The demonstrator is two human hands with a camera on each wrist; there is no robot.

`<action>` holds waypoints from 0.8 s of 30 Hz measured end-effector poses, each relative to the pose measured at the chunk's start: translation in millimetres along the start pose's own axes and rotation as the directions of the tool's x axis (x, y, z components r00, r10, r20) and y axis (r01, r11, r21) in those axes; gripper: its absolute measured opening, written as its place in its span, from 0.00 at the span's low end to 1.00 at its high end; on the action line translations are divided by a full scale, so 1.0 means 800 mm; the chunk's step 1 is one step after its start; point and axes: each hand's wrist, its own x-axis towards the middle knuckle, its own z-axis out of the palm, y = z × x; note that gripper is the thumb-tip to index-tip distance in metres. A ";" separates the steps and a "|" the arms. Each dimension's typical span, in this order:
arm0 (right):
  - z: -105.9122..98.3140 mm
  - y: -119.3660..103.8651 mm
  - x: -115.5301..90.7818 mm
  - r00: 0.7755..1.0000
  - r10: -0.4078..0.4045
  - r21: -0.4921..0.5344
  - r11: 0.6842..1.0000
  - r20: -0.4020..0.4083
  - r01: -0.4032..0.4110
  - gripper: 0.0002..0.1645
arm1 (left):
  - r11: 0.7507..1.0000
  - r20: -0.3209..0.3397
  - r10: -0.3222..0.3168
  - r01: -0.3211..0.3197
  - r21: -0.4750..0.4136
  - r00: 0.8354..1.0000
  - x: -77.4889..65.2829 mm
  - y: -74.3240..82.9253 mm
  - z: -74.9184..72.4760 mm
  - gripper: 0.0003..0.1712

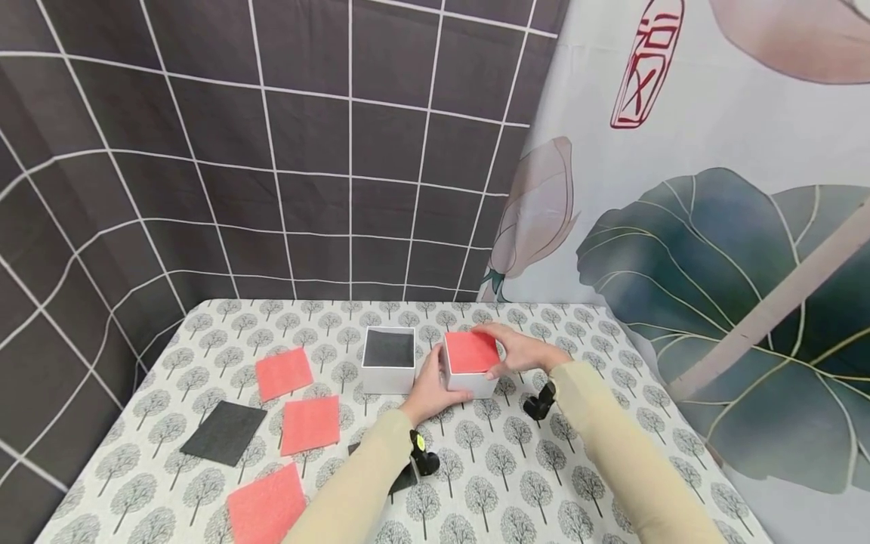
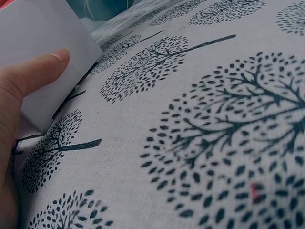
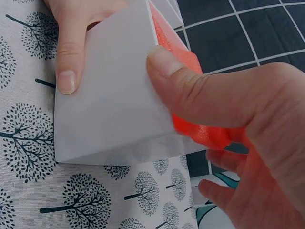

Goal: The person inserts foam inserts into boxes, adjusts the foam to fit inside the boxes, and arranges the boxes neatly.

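My left hand [image 1: 432, 389] grips a white box [image 1: 481, 387] at its front left corner, thumb lying on the front wall. In the box's open top is a red felt-like square [image 1: 470, 351]. My right hand [image 1: 522, 350] holds this square at the box's right side; its thumb [image 3: 167, 64] touches the white rim, and some fingertips are hidden behind the red material. In the right wrist view the red square [image 3: 193, 126] bulges out of the opening. Left of this box stands a second white box [image 1: 387, 380] with a dark grey square [image 1: 389, 348] in it.
Several red squares [image 1: 310, 425] and a dark grey square [image 1: 224, 433] lie on the table's left side. Another dark piece [image 1: 405, 479] is partly under my left forearm. A tree-print cloth [image 1: 499, 461] covers the table; a dark gridded curtain [image 1: 387, 136] hangs behind.
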 end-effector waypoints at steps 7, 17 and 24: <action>-0.004 0.002 0.002 0.998 0.029 0.010 0.999 0.046 -0.030 0.59 | 1.000 0.001 0.005 -0.005 -0.008 1.000 0.002 -0.001 0.000 0.64; -0.001 0.006 -0.004 0.998 0.038 0.083 0.996 0.054 -0.043 0.57 | 0.999 -0.004 0.007 -0.007 -0.031 1.000 0.001 -0.007 0.001 0.65; -0.005 0.020 -0.021 0.994 0.059 0.106 0.993 -0.090 -0.049 0.45 | 1.000 -0.003 -0.006 0.006 -0.025 1.000 0.000 -0.006 0.001 0.67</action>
